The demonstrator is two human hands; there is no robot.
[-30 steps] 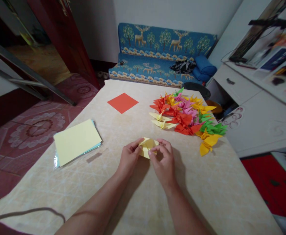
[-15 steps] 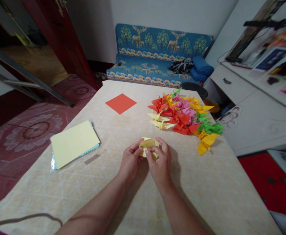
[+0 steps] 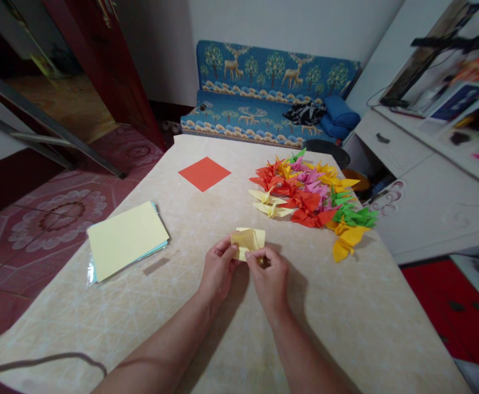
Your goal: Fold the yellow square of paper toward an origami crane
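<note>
A small piece of folded yellow paper [image 3: 248, 239] is held between my two hands over the middle of the table. My left hand [image 3: 219, 264] pinches its left edge, thumb on top. At the lower right edge, the thumb and fingers of my right hand [image 3: 271, 273] are closed on the paper. Its upper part stands open, with creases showing; the underside is hidden by my fingers. Beyond it to the right lies a pile of folded paper cranes [image 3: 305, 191] in red, orange, pink, green and pale yellow.
A flat red paper square [image 3: 204, 174] lies toward the far left of the table [image 3: 140, 328]. A stack of yellow and blue paper [image 3: 127, 241] rests on a clear wrapper at left. A cable [image 3: 50, 361] crosses the near left corner. A blue sofa [image 3: 259, 98] stands behind.
My right hand's fingers have come off the paper's upper right corner and curled in at its lower right edge. The paper's upper part looks flatter and more spread.
</note>
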